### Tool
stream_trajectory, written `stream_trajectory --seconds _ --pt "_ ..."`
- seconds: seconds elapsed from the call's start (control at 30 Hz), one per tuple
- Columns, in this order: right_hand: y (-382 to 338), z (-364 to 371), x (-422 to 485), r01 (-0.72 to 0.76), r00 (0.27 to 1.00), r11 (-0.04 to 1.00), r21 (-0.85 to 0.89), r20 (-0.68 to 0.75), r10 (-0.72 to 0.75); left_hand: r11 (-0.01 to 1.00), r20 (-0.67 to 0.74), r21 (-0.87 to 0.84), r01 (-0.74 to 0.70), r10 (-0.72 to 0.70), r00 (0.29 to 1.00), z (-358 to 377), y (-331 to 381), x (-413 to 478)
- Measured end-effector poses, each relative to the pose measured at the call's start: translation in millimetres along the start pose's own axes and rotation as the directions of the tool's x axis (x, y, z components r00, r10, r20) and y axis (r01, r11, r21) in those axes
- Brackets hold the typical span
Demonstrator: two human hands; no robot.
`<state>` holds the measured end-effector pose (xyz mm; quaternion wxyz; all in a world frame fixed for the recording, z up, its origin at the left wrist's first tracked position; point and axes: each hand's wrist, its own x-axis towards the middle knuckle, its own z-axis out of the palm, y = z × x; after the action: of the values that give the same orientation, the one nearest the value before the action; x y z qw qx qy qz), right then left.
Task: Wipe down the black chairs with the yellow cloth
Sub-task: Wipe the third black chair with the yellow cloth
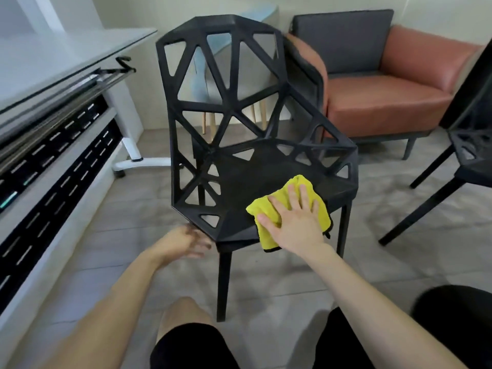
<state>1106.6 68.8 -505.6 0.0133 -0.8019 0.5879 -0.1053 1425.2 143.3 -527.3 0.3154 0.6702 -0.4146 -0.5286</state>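
Note:
A black plastic chair [239, 166] with triangular cut-outs stands in the middle of the view, facing me. The yellow cloth [269, 206] lies on the front right part of its seat. My right hand [295, 222] presses flat on the cloth with its fingers spread. My left hand [186, 242] is blurred at the seat's front left corner with fingers loosely extended; whether it touches the edge I cannot tell. A second black chair [463, 155] shows partly at the right edge.
An orange and grey armchair [386, 97] stands behind on the right. A white desk [61, 57] on a wheeled leg and a white unit with black slotted panels [53, 166] fill the left. A light blue chair [210, 67] shows through the backrest. My knees are below.

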Motion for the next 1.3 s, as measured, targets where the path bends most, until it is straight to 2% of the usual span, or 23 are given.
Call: stream_trajectory --seconds 0.07,0.1,0.13,0.23,0.3,0.37,0.53,0.67,0.77,0.87,1.0,1.07,1.13,1.23,1.3 --pt "0.0 -3.0 0.9 0.007 0.999 1.0 0.003 0.034 -0.007 0.949 -0.309 -0.304 -0.082 -0.017 0.951 -15.3 18.1 6.4" --pt "-0.6 -4.0 1.9 0.002 0.999 1.0 0.006 0.045 -0.003 0.898 -0.396 -0.418 -0.139 -0.042 0.917 -23.4 29.8 8.9" --pt "-2.0 -4.2 3.2 -0.007 0.999 1.0 0.011 0.051 0.006 0.872 -0.434 -0.458 -0.172 -0.05 0.9 -31.1 42.3 10.9" --pt "-6.7 -1.0 7.9 -0.037 0.999 0.999 0.031 0.033 0.036 0.954 -0.416 -0.274 -0.123 -0.002 0.909 -47.2 73.7 18.5" --pt "-12.5 1.1 12.2 -0.047 0.999 0.998 0.032 0.027 0.046 0.986 -0.454 -0.137 -0.093 0.021 0.891 -50.7 88.0 26.7" --pt "-22.0 -1.4 24.2 -0.041 0.998 0.999 0.018 0.038 0.04 0.988 -0.496 -0.1 -0.116 0.052 0.867 -48.6 96.2 38.1" --pt "-16.3 -15.2 69.8 0.031 0.977 0.999 -0.015 0.213 -0.027 0.986 -0.634 0.138 -0.097 0.163 0.756 -40.3 84.7 57.9" --pt "40.7 -14.4 89.8 -0.091 0.962 0.995 -0.037 0.254 0.097 0.981 -0.646 0.129 -0.144 0.193 0.739 -42.0 73.3 65.8" --pt "55.4 -12.9 136.0 -0.073 0.934 0.992 -0.1 0.341 0.103 0.986 -0.653 0.064 -0.156 0.16 0.74 -40.9 70.4 68.3" --pt "31.4 2.4 193.5 -0.03 0.926 0.993 -0.116 0.37 0.071 0.987 -0.646 0.054 -0.149 0.148 0.749 -38.6 70.6 65.0" --pt "-56.1 32.0 247.2 0.04 0.932 0.998 -0.047 0.363 -0.02 0.986 -0.679 0.097 -0.135 0.165 0.715 -41.7 66.2 67.1" --pt "-93.9 37.8 240.8 0.089 0.927 0.996 -0.008 0.367 -0.08 0.986 -0.682 0.095 -0.139 0.166 0.712 -43.2 66.8 66.7" --pt "-102.6 33.7 215.4 0.134 0.909 0.991 0.008 0.396 -0.126 0.984 -0.68 0.121 -0.134 0.18 0.711 -41.1 67.9 63.8" --pt "-79.9 14.6 157.2 0.213 0.873 0.974 0.074 0.434 -0.224 0.982 -0.674 0.096 -0.161 0.183 0.716 -37.4 71.3 58.3" --pt "-55.4 4.2 109.8 0.253 0.877 0.964 0.087 0.399 -0.266 0.976 -0.677 0.09 -0.196 0.204 0.707 -38.0 71.0 57.3"
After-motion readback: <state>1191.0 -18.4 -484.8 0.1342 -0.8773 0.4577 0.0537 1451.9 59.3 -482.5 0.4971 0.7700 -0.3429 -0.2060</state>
